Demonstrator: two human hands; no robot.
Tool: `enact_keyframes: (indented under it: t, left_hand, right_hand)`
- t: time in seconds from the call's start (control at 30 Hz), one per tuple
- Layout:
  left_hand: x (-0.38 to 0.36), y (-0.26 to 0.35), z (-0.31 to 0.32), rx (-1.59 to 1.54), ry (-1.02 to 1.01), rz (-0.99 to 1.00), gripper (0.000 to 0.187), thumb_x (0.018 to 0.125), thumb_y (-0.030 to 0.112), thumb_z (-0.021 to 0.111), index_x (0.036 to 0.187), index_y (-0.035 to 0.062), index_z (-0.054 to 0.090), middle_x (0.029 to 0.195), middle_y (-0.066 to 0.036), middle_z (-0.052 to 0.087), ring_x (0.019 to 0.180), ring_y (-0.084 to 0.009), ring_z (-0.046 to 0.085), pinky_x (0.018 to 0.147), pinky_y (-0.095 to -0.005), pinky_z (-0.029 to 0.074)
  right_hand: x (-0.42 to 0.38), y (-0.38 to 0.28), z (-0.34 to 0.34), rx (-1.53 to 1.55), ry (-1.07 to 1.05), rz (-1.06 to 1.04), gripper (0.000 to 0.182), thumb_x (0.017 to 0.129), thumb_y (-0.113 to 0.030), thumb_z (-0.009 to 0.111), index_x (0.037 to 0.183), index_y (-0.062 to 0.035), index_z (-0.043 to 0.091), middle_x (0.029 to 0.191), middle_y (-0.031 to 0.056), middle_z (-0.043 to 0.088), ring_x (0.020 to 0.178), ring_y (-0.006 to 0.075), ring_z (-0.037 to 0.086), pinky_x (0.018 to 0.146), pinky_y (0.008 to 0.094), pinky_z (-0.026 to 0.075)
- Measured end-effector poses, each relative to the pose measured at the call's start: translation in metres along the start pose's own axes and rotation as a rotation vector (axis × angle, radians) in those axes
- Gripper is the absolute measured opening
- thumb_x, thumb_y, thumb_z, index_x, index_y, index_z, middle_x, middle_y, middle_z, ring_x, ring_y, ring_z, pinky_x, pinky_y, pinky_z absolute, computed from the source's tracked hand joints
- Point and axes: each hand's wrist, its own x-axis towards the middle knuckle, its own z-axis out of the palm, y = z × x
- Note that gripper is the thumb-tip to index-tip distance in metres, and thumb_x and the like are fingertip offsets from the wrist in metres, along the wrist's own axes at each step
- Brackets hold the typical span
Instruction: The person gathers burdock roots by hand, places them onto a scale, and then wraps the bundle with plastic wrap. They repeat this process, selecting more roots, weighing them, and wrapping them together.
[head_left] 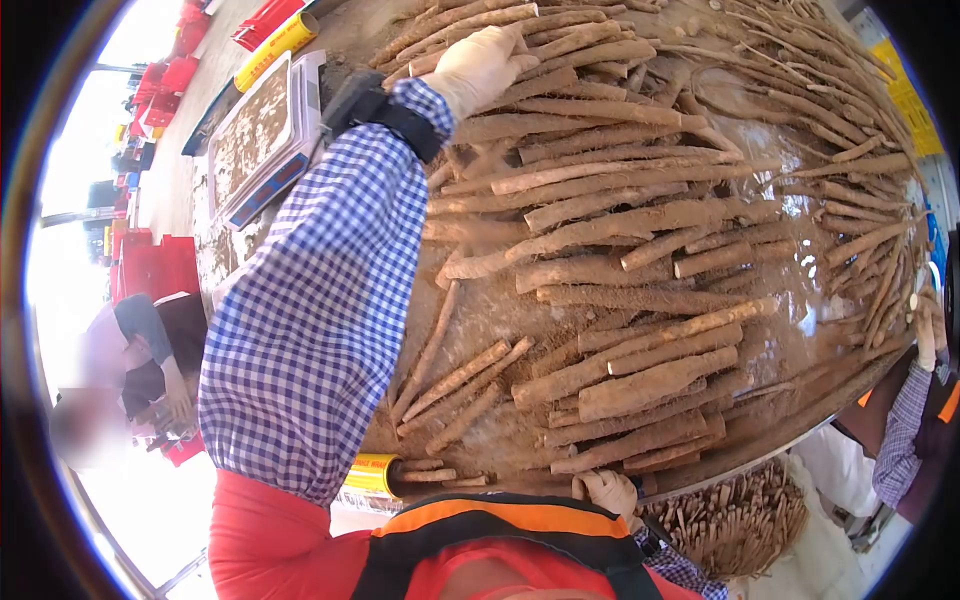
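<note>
A: Where was the left hand?

B: Up at twelve o'clock, gloved, the checked sleeve stretched out to it. It lay on the long brown roots at the far end of the heap, fingers curled over a few of them. I could not tell whether it gripped one or only rested there.

A: And the right hand?

B: At six o'clock, gloved too, closed on the near rim of the tabletop, just beside the nearest roots.

A: What else showed?

B: A weighing scale at ten o'clock, dusted with soil. A sack of smaller roots sat at five o'clock, below the rim. Another person's gloved hand reached in at three o'clock.
</note>
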Motion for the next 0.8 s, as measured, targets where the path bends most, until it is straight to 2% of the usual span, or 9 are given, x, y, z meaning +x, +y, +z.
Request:
enact_keyframes:
  t: [0.17,0.2,0.23,0.33,0.4,0.63,0.7,0.77,0.8]
  left_hand:
    - [-0.005,-0.025,-0.017,-0.097,0.002,0.354,0.044,0.089,0.038,0.064,0.12,0.0079,0.055,0.109,-0.017,0.063,0.103,-0.0314,0.061,0.091,-0.0403,0.049]
    - [-0.007,-0.021,-0.018,-0.139,0.166,0.582,0.034,0.091,0.015,0.061,0.124,0.011,0.055,0.14,-0.018,0.048,0.128,-0.0332,0.047,0.104,-0.0409,0.04]
    - [-0.011,-0.018,-0.019,-0.212,0.231,0.637,0.035,0.088,0.014,0.063,0.122,0.0063,0.056,0.135,-0.017,0.053,0.122,-0.0333,0.052,0.1,-0.0419,0.044]
    - [-0.034,-0.001,-0.008,-0.027,0.082,0.36,0.036,0.09,0.019,0.062,0.123,0.006,0.057,0.129,-0.016,0.055,0.116,-0.0354,0.052,0.097,-0.045,0.042]
    - [-0.045,0.031,-0.005,0.292,0.302,0.253,0.044,0.089,0.03,0.063,0.124,0.005,0.056,0.126,-0.016,0.053,0.113,-0.0368,0.049,0.097,-0.0469,0.04]
    - [-0.05,0.074,-0.005,0.125,0.041,-0.008,0.067,0.078,0.047,0.073,0.125,0.0008,0.056,0.132,-0.022,0.043,0.121,-0.0377,0.04,0.102,-0.0478,0.035]
    - [-0.043,0.068,-0.004,0.173,0.116,-0.004,0.068,0.076,0.047,0.075,0.121,-0.0017,0.057,0.126,-0.023,0.05,0.118,-0.0371,0.047,0.099,-0.0449,0.04]
    - [-0.034,0.042,0.011,0.222,0.019,0.008,0.057,0.08,0.044,0.073,0.122,0.0089,0.056,0.112,-0.019,0.061,0.107,-0.0339,0.059,0.094,-0.04,0.048]
    - [-0.032,0.041,0.009,0.172,-0.084,-0.023,0.064,0.072,0.045,0.079,0.121,0.0094,0.058,0.11,-0.017,0.063,0.102,-0.0325,0.062,0.091,-0.0421,0.051]
  right_hand:
    - [0.004,0.001,-0.006,0.073,0.008,-0.059,0.018,0.071,-0.025,0.066,0.083,-0.0167,0.056,0.071,0.0041,0.048,0.064,0.0245,0.055,0.058,0.0394,0.046]
    - [0.004,0.002,-0.006,0.118,-0.03,-0.041,0.019,0.068,-0.026,0.065,0.081,-0.0172,0.055,0.071,0.0038,0.048,0.065,0.0243,0.055,0.058,0.0392,0.044]
    - [0.004,-0.002,-0.008,0.088,-0.024,-0.016,0.019,0.068,-0.025,0.065,0.081,-0.017,0.054,0.07,0.004,0.047,0.065,0.0243,0.055,0.058,0.0391,0.044]
    - [0.003,0.001,-0.002,0.05,0.069,-0.072,0.019,0.069,-0.022,0.065,0.083,-0.0158,0.054,0.07,0.0042,0.047,0.064,0.0247,0.054,0.057,0.0392,0.043]
    - [0.001,0.0,0.001,-0.001,0.087,-0.063,0.018,0.072,-0.02,0.067,0.085,-0.0143,0.055,0.071,0.0049,0.049,0.065,0.0248,0.056,0.058,0.039,0.045]
    - [0.003,0.001,-0.007,0.012,0.087,-0.044,0.019,0.079,-0.019,0.069,0.096,-0.0116,0.063,0.074,0.0066,0.058,0.066,0.0246,0.061,0.059,0.0374,0.05]
    - [0.01,0.0,-0.037,0.307,0.062,-0.071,0.023,0.078,-0.014,0.07,0.101,-0.0105,0.066,0.079,0.0085,0.063,0.07,0.0249,0.063,0.061,0.0368,0.051]
    - [0.021,-0.008,-0.094,0.279,0.352,-0.167,0.032,0.073,0.0,0.071,0.103,-0.0093,0.069,0.086,0.01,0.067,0.069,0.0252,0.062,0.061,0.0348,0.049]
    - [0.03,-0.005,-0.122,0.182,0.399,-0.18,0.03,0.075,0.001,0.07,0.104,-0.0082,0.068,0.087,0.0092,0.067,0.067,0.0246,0.06,0.061,0.0349,0.048]
